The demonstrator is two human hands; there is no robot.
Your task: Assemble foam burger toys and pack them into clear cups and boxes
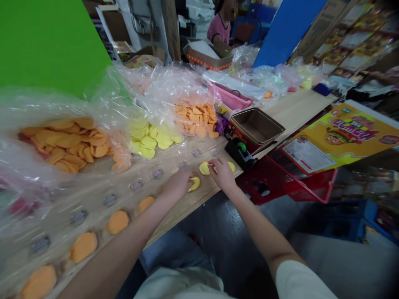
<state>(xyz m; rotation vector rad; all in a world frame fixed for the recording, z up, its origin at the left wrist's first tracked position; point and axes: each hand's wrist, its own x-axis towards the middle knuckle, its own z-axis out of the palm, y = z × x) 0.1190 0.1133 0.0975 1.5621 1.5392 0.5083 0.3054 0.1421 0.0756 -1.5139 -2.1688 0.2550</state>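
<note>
**Left hand** (177, 185): palm down on the worktop (183, 211), fingers extended, not clenched, tips touching the edge of a yellow disc (195, 184); no firm grasp visible

**Right hand** (222, 174): palm down, fingers spread and open, resting over 2 further yellow discs, 1 at left (204, 168) and 1 at right (231, 167); no clenched grip visible

**Sheet and discs:** a clear plastic sheet (93, 187) lies along the worktop, left of the hands, marked with a row of small grey patches (110, 200). 5 orange discs sit on it in a line running left and near, including 1 just left of the left hand (146, 204) and 1 at the near end (39, 282)

**Bags, far side of the sheet:** 3 open clear plastic bags, left to right: orange discs (64, 143), yellow discs (149, 139) and orange discs (195, 120)

**Right of the hands:** a black tape dispenser (240, 153) with a green core, beside a brown tray (257, 126); beyond, a pink tray (229, 97)

**Lower right:** a red basket (289, 185) beneath a yellow printed card (339, 137)

**Far background:** a seated person in a pink top (220, 29), behind a cardboard tray (207, 56)
</note>
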